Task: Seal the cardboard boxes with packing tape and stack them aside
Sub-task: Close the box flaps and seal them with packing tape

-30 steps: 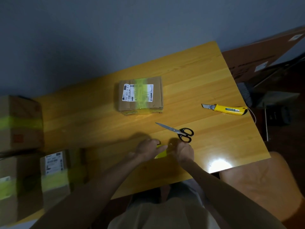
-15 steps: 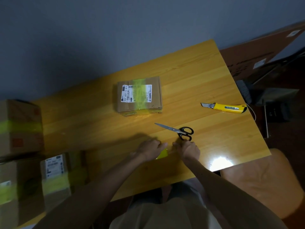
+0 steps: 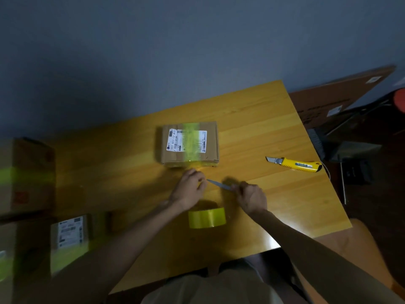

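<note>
A small cardboard box (image 3: pixel 189 144) with a white label and a yellow tape band across it lies mid-table. A roll of yellow packing tape (image 3: pixel 207 217) stands on the table near my wrists. My left hand (image 3: pixel 189 188) is just in front of the box, fingers curled and pinching what looks like the tape's end. My right hand (image 3: pixel 249 196) grips the scissors (image 3: pixel 220 185), whose blades point left toward my left fingers. The handles are hidden inside my fist.
A yellow utility knife (image 3: pixel 295 165) lies on the wooden table (image 3: pixel 274 128) to the right. Taped cardboard boxes (image 3: pixel 26 176) are stacked at the left, with another labelled box (image 3: pixel 70 240) below. Dark clutter and a flat carton (image 3: pixel 341 99) lie beyond the right edge.
My right hand has picked up the scissors from the table. My left hand moved away from the roll toward the box; the roll now stands uncovered.
</note>
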